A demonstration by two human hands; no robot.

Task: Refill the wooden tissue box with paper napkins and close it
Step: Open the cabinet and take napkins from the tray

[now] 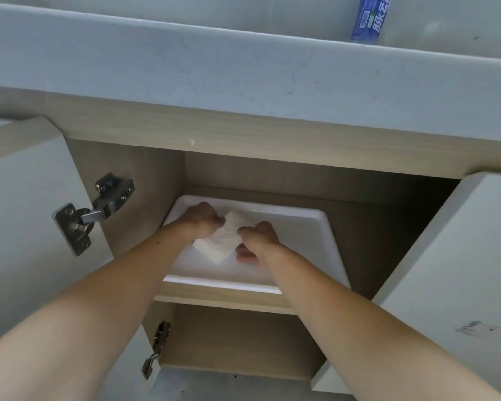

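Both my arms reach into an open cabinet under a countertop. A stack of white paper napkins (220, 241) lies tilted in a white tray (321, 227) on the cabinet's upper shelf. My left hand (203, 219) grips the napkins at their far left end. My right hand (258, 238) pinches the right edge of the same stack, with its fingers curled under. The wooden tissue box is not in view.
The grey countertop edge (243, 70) overhangs the cabinet. A blue-labelled bottle (369, 18) stands on it at the far right. The left cabinet door (26, 227) with metal hinges (93, 212) and the right door (460, 270) stand open. A lower compartment (237, 340) sits beneath the shelf.
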